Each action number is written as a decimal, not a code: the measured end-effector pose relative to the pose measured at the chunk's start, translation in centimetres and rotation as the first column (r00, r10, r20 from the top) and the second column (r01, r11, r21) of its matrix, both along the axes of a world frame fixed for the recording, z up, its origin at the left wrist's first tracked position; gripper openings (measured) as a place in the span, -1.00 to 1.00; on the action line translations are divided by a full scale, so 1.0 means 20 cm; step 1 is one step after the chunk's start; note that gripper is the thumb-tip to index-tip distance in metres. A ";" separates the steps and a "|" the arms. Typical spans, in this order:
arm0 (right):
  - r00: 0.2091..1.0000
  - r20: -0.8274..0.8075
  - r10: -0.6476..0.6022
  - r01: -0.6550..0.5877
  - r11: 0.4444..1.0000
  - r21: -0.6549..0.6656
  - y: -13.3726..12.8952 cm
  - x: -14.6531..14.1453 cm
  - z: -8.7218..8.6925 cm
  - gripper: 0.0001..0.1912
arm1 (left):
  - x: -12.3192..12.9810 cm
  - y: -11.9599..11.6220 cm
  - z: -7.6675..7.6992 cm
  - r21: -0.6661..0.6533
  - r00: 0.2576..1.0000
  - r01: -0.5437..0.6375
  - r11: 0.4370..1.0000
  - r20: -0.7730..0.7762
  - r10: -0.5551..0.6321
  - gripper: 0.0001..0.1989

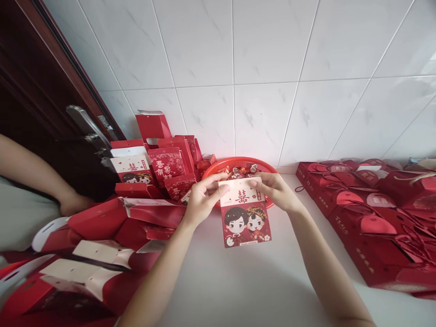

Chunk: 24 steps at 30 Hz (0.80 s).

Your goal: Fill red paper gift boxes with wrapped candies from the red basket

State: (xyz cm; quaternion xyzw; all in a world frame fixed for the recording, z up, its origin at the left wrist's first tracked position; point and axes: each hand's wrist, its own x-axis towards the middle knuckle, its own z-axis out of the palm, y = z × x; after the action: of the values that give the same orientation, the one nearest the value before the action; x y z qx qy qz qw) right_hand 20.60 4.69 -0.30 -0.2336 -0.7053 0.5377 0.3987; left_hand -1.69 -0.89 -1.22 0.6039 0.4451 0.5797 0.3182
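Observation:
Between both hands hangs a red and cream gift box [245, 222] printed with a cartoon couple and a red double-happiness sign. My left hand [206, 197] pinches its upper left corner, thumb in front. At the upper right corner my right hand [274, 188] grips it the same way. Directly behind the box stands a round red plastic basket [218, 165], partly covered by the box and my hands. Small wrapped sweets [235, 171] show inside it. The inside of the gift box is out of sight.
Several red gift boxes [166, 161] stand upright at the back left. More unclosed boxes [98, 272] crowd the front left. Rows of red boxes with ribbons [361, 218] fill the right. Another person's arm [37, 170] reaches in at left, near a door handle [83, 122].

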 end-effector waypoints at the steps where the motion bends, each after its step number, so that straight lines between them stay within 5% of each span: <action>1: 1.000 -0.008 0.006 -0.006 1.000 -0.002 0.00 0.00 0.00 -0.57 | 0.00 0.00 0.00 -0.024 1.000 0.024 0.999 0.016 -0.024 -0.58; 6: 0.999 -0.038 0.027 -0.029 0.998 -0.057 0.01 0.02 0.01 -0.58 | -0.02 0.00 0.01 -0.065 0.985 0.169 0.983 0.051 -0.166 -0.67; 13: 0.998 -0.028 0.052 -0.052 0.998 -0.027 0.03 0.06 0.00 -0.59 | -0.01 0.00 0.00 -0.041 0.990 0.139 0.989 -0.010 -0.139 -0.70; 24: 0.994 -0.059 0.097 -0.101 0.992 -0.072 0.08 0.13 -0.09 -0.59 | 0.02 -0.02 0.02 -0.082 0.959 0.272 0.959 -0.055 -0.277 -0.68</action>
State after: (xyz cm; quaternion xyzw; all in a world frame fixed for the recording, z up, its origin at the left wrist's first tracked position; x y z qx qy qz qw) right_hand 23.30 6.37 -2.19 -0.1983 -0.6839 0.5892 0.3818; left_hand -1.26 -1.21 -0.81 0.6665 0.3884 0.4927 0.4027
